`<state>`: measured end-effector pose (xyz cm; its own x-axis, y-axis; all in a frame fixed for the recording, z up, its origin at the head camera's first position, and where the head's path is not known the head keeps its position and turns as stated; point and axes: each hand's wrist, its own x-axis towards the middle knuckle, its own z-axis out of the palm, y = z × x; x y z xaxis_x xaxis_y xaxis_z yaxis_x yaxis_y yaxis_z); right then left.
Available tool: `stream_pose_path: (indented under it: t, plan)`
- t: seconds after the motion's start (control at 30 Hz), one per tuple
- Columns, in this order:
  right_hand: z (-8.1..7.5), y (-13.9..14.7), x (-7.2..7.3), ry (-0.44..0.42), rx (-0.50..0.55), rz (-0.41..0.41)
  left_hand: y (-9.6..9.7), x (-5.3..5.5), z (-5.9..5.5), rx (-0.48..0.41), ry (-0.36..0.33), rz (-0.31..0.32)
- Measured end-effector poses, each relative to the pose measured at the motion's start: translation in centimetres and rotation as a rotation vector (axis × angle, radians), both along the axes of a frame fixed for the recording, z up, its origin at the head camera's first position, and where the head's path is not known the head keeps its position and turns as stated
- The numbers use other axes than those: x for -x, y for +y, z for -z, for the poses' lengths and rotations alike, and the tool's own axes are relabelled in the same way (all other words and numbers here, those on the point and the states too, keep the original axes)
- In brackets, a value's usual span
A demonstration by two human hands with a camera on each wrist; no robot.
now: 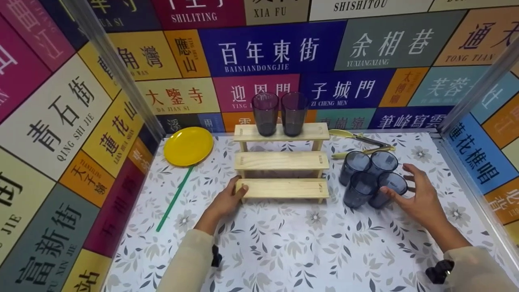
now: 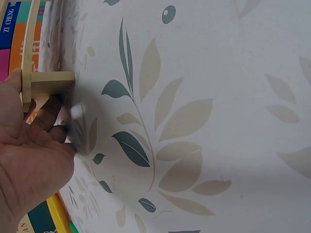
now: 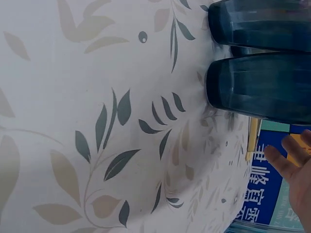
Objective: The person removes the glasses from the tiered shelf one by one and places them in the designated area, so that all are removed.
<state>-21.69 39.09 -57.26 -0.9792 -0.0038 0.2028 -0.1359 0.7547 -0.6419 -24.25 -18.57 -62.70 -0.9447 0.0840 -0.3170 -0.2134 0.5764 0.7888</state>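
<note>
From my station I see a white table [image 1: 275, 247] printed with grey and beige leaves, enclosed by walls [image 1: 267, 48] of coloured panels with Chinese lettering. The pale wooden three-step rack [image 1: 282, 160] stands near the back edge, its long planks running parallel to that edge, the steps descending toward the front. The left grip [image 1: 227, 198] pinches its bottom plank [image 1: 284, 188] at the left end. Toward the right edge, four blue-grey translucent glasses [image 1: 358, 191] cluster upright, mouths up, long axes vertical. The right grip [image 1: 421, 198] is released, fingers spread beside the front-right glass [image 1: 379, 199]; I cannot tell whether its thumb touches.
</note>
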Motion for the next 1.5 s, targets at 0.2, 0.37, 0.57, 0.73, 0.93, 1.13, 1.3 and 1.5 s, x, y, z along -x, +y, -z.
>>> stream_pose_path:
  t: [0.2, 0.37, 0.57, 0.73, 0.93, 1.13, 1.3, 1.5]
  plan:
    - [-1.8, -0.5, 0.9, 0.053, -0.016, 0.013, -0.1, -0.2, -0.2, -0.004, -0.004, 0.0]
    - [-3.5, -1.7, 2.3, 0.107, -0.017, 0.017, -0.1, -0.3, -0.2, 0.006, -0.008, -0.003]
    - [-5.1, -3.9, 4.2, 0.133, -0.02, -0.011, 0.1, -0.3, -0.2, 0.034, -0.031, -0.015]
    - [-6.9, -6.0, 5.8, 0.065, -0.048, -0.037, 0.1, -0.3, -0.4, 0.036, -0.018, -0.01]
    - [-9.0, -9.6, 8.0, 0.04, -0.083, -0.093, 0.0, -0.2, -0.5, 0.032, -0.029, -0.018]
    - [-10.0, -13.5, 10.5, 0.065, -0.085, -0.141, -0.2, -0.1, -0.4, 0.034, -0.042, -0.023]
    - [-10.8, -16.4, 12.0, 0.06, -0.079, -0.176, -0.1, -0.2, -0.5, 0.024, -0.049, -0.025]
    - [-12.0, -19.3, 13.2, 0.042, -0.055, -0.213, 0.0, -0.3, -0.4, 0.029, -0.06, -0.021]
